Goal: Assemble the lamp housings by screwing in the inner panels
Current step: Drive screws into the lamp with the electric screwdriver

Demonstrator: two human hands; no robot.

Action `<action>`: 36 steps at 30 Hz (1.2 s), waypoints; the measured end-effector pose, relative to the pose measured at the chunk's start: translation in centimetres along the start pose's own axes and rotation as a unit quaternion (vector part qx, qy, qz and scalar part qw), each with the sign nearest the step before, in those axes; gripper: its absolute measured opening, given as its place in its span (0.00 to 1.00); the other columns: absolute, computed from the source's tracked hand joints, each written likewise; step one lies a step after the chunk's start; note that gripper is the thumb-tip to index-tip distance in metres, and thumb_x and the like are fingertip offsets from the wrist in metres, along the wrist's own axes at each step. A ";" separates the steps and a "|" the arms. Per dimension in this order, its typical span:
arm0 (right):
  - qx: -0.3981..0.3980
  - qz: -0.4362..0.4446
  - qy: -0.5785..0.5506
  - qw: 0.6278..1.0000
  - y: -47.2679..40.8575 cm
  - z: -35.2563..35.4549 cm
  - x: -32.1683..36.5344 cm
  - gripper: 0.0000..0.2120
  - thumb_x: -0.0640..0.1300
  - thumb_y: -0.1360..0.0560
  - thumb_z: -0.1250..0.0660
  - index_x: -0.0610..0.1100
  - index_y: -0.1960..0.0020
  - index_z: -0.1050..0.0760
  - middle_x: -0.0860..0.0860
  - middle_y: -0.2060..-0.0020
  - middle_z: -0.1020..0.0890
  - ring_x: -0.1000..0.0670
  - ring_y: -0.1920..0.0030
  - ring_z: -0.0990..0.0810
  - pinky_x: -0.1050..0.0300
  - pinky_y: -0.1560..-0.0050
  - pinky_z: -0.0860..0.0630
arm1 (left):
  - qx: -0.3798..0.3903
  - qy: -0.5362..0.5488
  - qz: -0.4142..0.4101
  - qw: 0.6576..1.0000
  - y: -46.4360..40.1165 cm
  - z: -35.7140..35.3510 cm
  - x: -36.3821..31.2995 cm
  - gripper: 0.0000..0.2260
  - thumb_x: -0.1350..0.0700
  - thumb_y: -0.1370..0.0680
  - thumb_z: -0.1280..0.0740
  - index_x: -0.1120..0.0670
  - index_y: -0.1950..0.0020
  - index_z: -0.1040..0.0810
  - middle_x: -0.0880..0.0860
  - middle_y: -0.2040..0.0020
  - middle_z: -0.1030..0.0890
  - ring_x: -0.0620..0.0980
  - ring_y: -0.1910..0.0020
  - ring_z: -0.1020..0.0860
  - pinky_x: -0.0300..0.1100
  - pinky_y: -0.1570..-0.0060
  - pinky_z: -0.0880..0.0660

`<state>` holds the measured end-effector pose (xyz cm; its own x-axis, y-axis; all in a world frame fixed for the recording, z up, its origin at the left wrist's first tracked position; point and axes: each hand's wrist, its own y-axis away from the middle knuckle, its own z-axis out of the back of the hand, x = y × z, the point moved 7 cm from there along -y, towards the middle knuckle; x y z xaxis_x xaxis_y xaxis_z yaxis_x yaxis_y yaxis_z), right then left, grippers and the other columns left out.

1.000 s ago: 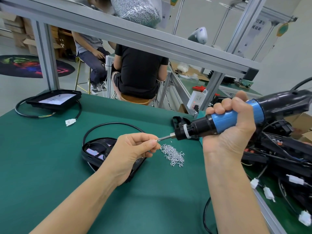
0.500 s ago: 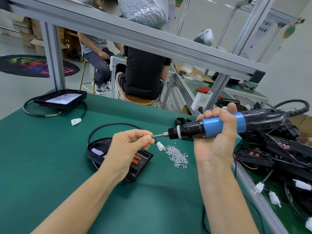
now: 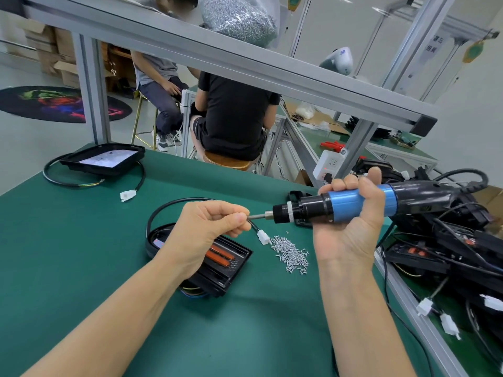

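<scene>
- The lamp housing (image 3: pixel 217 265) lies on the green counter (image 3: pixel 81 268) under the left wrist. It is a black, open tray with two orange strips in its floor, and its black cable (image 3: pixel 163 210) loops behind it to a white plug (image 3: pixel 263 237) beside the screw pile.
- Over the last second the screwdriver (image 3: pixel 340 205) has swung from a slant to nearly level, raised above the housing, and its bit has come to meet the left fingertips.
- The left hand (image 3: pixel 206 229) pinches at the bit's tip, thumb and forefinger closed together; a screw there is too small to see, but seating one is probably the step in hand, so no driving has begun.
- The right hand (image 3: pixel 351 227) is wrapped tight round the driver's blue grip.
- Loose screws (image 3: pixel 291 254) lie heaped just right of the housing.
- A second housing (image 3: pixel 103 159), with a pale panel inside, sits well apart at the far left; more black parts and cables (image 3: pixel 449 240) are piled at the right edge.
</scene>
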<state>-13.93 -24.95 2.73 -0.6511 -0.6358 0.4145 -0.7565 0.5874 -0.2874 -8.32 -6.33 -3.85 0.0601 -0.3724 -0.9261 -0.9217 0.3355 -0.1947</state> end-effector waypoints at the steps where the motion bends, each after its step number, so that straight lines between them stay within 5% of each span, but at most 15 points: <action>1: -0.006 -0.005 -0.003 1.000 0.0 0.2 -0.1 0.12 0.35 0.26 0.37 0.50 0.48 0.26 0.54 0.68 0.25 0.54 0.67 0.25 0.60 0.55 0.26 | 0.002 0.001 0.002 1.000 0.0 0.1 0.0 0.04 0.60 0.35 0.28 0.56 0.63 0.15 0.57 0.66 0.16 0.47 0.69 0.21 0.35 0.65 0.23; 16: -0.002 -0.002 0.000 1.000 0.2 -0.3 -0.2 0.14 0.36 0.29 0.35 0.51 0.47 0.26 0.54 0.68 0.24 0.54 0.67 0.25 0.59 0.54 0.25 | 0.013 0.012 -0.007 1.000 0.2 0.5 0.4 0.08 0.60 0.32 0.30 0.58 0.54 0.19 0.58 0.60 0.15 0.48 0.64 0.18 0.35 0.60 0.22; 36: 0.025 0.009 0.023 0.999 0.5 -1.1 0.3 0.13 0.35 0.26 0.38 0.50 0.47 0.26 0.54 0.68 0.25 0.55 0.67 0.26 0.61 0.55 0.26 | -0.020 0.042 0.011 0.999 0.8 0.6 0.7 0.05 0.60 0.35 0.29 0.55 0.61 0.14 0.58 0.61 0.15 0.46 0.65 0.20 0.35 0.64 0.23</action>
<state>-14.43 -24.34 3.64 -0.6615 -0.6012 0.4483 -0.7480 0.5718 -0.3369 -8.81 -5.77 -4.88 0.0081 -0.4373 -0.8993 -0.9371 0.3106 -0.1595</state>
